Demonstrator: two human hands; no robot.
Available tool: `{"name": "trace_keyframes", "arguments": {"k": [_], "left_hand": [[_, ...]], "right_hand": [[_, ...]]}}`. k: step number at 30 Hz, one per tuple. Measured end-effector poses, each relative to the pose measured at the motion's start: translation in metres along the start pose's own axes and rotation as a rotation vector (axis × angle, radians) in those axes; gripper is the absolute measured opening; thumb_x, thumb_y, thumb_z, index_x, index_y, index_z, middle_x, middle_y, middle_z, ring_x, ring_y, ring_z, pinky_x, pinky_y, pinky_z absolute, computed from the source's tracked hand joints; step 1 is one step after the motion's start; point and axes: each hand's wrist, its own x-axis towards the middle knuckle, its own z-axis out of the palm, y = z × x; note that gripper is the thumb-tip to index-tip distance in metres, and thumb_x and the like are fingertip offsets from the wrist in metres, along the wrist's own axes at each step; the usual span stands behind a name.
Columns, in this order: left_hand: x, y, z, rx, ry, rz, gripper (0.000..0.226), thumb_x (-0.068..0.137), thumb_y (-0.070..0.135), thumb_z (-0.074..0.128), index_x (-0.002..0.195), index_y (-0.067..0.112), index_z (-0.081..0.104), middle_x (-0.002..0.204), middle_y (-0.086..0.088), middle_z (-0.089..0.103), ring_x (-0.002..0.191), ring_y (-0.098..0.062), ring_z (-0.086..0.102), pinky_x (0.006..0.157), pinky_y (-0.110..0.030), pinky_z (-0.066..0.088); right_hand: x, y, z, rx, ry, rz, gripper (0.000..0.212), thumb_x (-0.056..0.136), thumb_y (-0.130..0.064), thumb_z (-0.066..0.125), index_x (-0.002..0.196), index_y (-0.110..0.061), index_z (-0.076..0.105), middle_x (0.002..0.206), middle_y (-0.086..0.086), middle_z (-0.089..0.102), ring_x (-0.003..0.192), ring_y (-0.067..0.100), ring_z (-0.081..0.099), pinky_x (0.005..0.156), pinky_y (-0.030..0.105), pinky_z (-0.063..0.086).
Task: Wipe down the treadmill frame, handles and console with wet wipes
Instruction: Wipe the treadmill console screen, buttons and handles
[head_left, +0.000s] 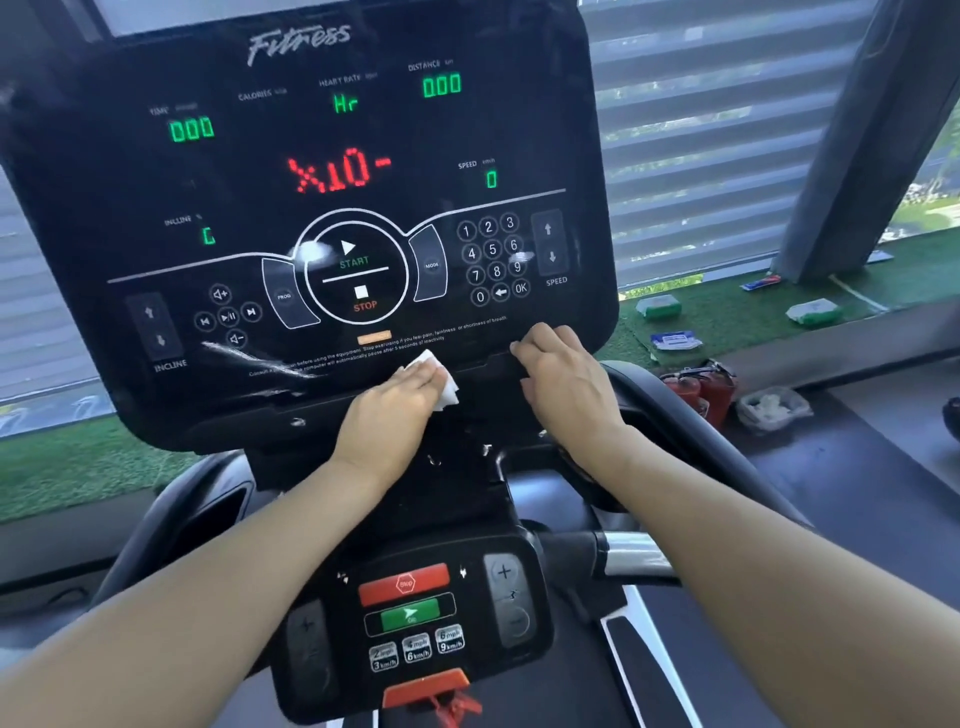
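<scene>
The black treadmill console (322, 197) fills the upper middle of the head view, its green and red digits lit. My left hand (392, 402) presses a white wet wipe (441, 384) flat against the console's lower edge, below the STOP button. My right hand (563, 384) rests palm down on the same lower edge, just right of the wipe, with its fingers laid over the rim. A smaller control panel (415, 618) with red stop and green go buttons sits below my forearms. A black handle (691, 431) curves down at the right.
Wipe packets (657, 306) (813, 312) lie on the green turf ledge at the right by the window blinds. Red fire extinguishers (701, 389) and a plastic bag (771, 408) sit beside the treadmill. An orange safety clip (431, 691) hangs below the small panel.
</scene>
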Motion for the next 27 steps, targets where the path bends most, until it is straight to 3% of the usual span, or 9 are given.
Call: {"name": "trace_keyframes", "arguments": {"k": [3, 7, 9, 11, 13, 17, 21, 25, 27], "left_hand": [[0.016, 0.018, -0.001, -0.023, -0.024, -0.072, 0.031, 0.074, -0.010, 0.065, 0.103, 0.001, 0.065, 0.107, -0.011, 0.067, 0.088, -0.030, 0.068, 0.060, -0.037, 0.056], [0.031, 0.042, 0.012, -0.042, -0.001, -0.115, 0.030, 0.099, 0.014, 0.041, 0.127, 0.010, 0.050, 0.132, -0.001, 0.052, 0.121, -0.020, 0.051, 0.092, -0.029, 0.044], [0.026, 0.036, 0.007, -0.074, 0.015, -0.105, 0.019, 0.097, 0.014, 0.046, 0.114, 0.013, 0.056, 0.116, 0.003, 0.059, 0.106, -0.018, 0.059, 0.077, -0.029, 0.048], [0.011, 0.017, 0.001, -0.093, 0.032, -0.073, 0.015, 0.083, -0.002, 0.061, 0.089, 0.012, 0.060, 0.091, 0.003, 0.063, 0.077, -0.019, 0.065, 0.057, -0.028, 0.051], [-0.009, -0.009, -0.001, -0.106, 0.082, -0.101, 0.018, 0.072, -0.007, 0.066, 0.078, 0.010, 0.062, 0.079, 0.001, 0.066, 0.066, -0.020, 0.066, 0.060, -0.029, 0.057], [-0.020, -0.025, -0.007, -0.179, -0.017, -0.269, 0.016, 0.084, -0.004, 0.055, 0.080, 0.008, 0.064, 0.075, -0.005, 0.064, 0.073, -0.029, 0.064, 0.070, -0.041, 0.055], [0.011, 0.011, -0.006, -0.139, -0.031, -0.273, 0.016, 0.087, 0.003, 0.054, 0.077, 0.016, 0.052, 0.061, 0.007, 0.042, 0.064, -0.019, 0.051, 0.059, -0.028, 0.038], [0.024, 0.025, -0.008, -0.158, -0.089, -0.301, 0.022, 0.081, 0.003, 0.053, 0.096, 0.015, 0.065, 0.077, -0.002, 0.059, 0.069, -0.024, 0.054, 0.060, -0.030, 0.040], [0.012, 0.008, -0.010, -0.199, -0.076, -0.293, 0.024, 0.084, 0.005, 0.053, 0.100, 0.017, 0.065, 0.086, -0.005, 0.066, 0.079, -0.025, 0.061, 0.070, -0.035, 0.050]], "right_hand": [[-0.001, -0.003, 0.002, 0.002, 0.019, 0.035, 0.026, 0.079, 0.004, 0.062, 0.105, -0.002, 0.065, 0.105, 0.009, 0.056, 0.096, 0.029, 0.049, 0.062, 0.040, 0.052], [0.000, -0.004, 0.001, 0.000, -0.006, 0.033, 0.025, 0.084, 0.001, 0.058, 0.108, -0.002, 0.064, 0.110, 0.009, 0.054, 0.101, 0.028, 0.046, 0.074, 0.039, 0.050], [0.001, -0.003, 0.002, 0.007, 0.004, 0.036, 0.025, 0.084, 0.001, 0.058, 0.108, -0.002, 0.064, 0.111, 0.008, 0.054, 0.100, 0.028, 0.046, 0.075, 0.040, 0.049], [0.001, -0.003, 0.004, 0.020, 0.019, 0.042, 0.026, 0.082, 0.004, 0.058, 0.107, -0.001, 0.064, 0.108, 0.008, 0.054, 0.097, 0.028, 0.046, 0.072, 0.042, 0.050], [0.001, -0.003, 0.006, 0.027, 0.028, 0.044, 0.025, 0.080, 0.006, 0.059, 0.104, -0.001, 0.065, 0.105, 0.008, 0.055, 0.094, 0.028, 0.046, 0.068, 0.043, 0.051], [0.001, -0.003, 0.010, 0.034, 0.081, 0.039, 0.024, 0.075, 0.009, 0.061, 0.097, 0.002, 0.066, 0.099, 0.009, 0.057, 0.088, 0.030, 0.048, 0.065, 0.042, 0.051], [0.001, -0.004, 0.008, 0.012, 0.055, 0.036, 0.025, 0.077, 0.006, 0.060, 0.101, 0.001, 0.066, 0.102, 0.009, 0.056, 0.091, 0.029, 0.047, 0.070, 0.042, 0.050], [0.002, -0.006, 0.003, -0.026, 0.004, 0.052, 0.025, 0.084, 0.001, 0.057, 0.108, -0.001, 0.064, 0.108, 0.007, 0.054, 0.098, 0.027, 0.044, 0.073, 0.043, 0.050], [0.002, -0.007, 0.001, -0.049, -0.017, 0.059, 0.026, 0.086, -0.001, 0.055, 0.111, -0.003, 0.063, 0.110, 0.006, 0.053, 0.100, 0.026, 0.043, 0.073, 0.043, 0.050]]}}
